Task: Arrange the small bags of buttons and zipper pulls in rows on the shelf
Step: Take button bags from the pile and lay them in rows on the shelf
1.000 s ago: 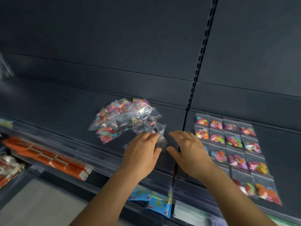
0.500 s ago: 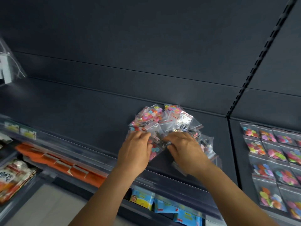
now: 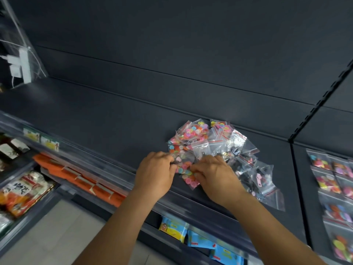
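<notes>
a loose pile of small clear zip bags (image 3: 214, 144) lies on the dark shelf (image 3: 114, 119), toward its right end and just left of the slotted upright (image 3: 321, 104). the upper bags in the pile hold round buttons in pink, orange, yellow and blue; the bags toward the lower right hold darker pieces, among them a pink zipper pull (image 3: 259, 179). on the next shelf section to the right, rows of button bags (image 3: 332, 188) lie flat side by side, each holding coloured buttons. the left hand (image 3: 155, 174) and the right hand (image 3: 214, 175) rest at the near edge of the pile, fingers curled down onto one bag of pink and orange buttons (image 3: 186, 170) that lies between them. both hands appear to pinch this bag at its opposite edges, though the fingertips are partly hidden. below the shelf front, orange packets (image 3: 80, 176) and blue packets (image 3: 198, 240) sit on lower shelves.
</notes>
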`<state>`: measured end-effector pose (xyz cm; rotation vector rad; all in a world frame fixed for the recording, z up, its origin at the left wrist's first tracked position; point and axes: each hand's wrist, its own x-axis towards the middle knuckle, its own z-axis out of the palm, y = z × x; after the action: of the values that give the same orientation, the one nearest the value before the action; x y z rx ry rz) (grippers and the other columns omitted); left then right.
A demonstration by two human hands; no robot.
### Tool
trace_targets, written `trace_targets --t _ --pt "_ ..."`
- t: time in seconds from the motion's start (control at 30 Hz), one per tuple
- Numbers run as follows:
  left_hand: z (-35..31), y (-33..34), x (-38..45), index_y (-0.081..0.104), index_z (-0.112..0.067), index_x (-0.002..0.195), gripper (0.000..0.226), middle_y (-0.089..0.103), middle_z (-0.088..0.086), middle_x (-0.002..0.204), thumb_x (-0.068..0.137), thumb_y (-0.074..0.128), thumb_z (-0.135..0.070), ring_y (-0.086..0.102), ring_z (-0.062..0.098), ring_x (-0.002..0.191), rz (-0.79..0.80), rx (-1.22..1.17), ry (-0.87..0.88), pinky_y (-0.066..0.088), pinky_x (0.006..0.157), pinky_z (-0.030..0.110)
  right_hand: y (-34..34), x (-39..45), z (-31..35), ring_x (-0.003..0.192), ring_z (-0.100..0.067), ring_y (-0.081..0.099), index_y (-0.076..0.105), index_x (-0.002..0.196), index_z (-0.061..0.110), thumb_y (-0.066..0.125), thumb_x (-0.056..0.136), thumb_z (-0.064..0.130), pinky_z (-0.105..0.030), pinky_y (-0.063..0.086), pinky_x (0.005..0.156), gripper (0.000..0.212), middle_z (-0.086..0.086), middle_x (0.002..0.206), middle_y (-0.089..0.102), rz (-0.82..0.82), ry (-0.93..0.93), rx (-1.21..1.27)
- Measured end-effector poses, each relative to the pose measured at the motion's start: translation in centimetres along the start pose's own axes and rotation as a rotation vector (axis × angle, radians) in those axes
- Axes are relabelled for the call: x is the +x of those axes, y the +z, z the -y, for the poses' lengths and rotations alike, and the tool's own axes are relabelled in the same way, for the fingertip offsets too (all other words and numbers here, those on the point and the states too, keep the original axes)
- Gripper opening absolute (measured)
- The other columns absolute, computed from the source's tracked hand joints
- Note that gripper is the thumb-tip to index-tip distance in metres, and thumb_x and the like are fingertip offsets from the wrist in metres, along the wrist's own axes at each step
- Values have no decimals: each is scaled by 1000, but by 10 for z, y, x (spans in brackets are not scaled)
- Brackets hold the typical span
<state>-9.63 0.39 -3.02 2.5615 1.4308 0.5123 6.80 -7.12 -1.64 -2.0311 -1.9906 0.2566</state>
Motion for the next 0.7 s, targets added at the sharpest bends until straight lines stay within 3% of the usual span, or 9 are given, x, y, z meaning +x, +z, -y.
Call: trace_targets --t 0.13,0.33,0.5,0.6,0.7 --pt "-5 3 -4 54 -26 129 37 53 -7 126 95 47 -39 43 15 114 49 -14 69 39 93 28 -2 -4 -4 123 -22 41 65 114 25 55 91 31 -32 40 102 26 0 117 57 -45 99 -31" --pt "2 2 1 41 -21 140 50 46 -2 140 97 36 -45 40 19 125 82 110 -19 36 101 32 -4 -7 -5 113 -20 44 64 114 22 53 91 41 -31 40 97 32 0 118 54 -59 147 -106" --pt "0 2 -2 39 -24 142 50 44 -2 135 96 38 -45 35 20 120 27 81 5 37 98 32 1 -7 6 117 -22 40 61 117 27 52 86 56 -34 41 99 44 -2 117 52 -28 170 -133" --pt "-5 3 -4 55 -30 129 37 50 -5 117 96 42 -41 38 17 110 45 10 97 39 88 28 3 -7 13 114 -23 42 58 122 35 54 90 45 -33 41 97 34 -2 115 52 -24 136 -93" --pt "-4 3 -6 64 -24 117 30 51 -4 109 97 45 -34 45 14 107 79 -114 100 40 80 24 2 -8 14 110 -23 45 60 120 40 54 93 23 -31 42 96 32 -1 114 54 -30 92 -67"
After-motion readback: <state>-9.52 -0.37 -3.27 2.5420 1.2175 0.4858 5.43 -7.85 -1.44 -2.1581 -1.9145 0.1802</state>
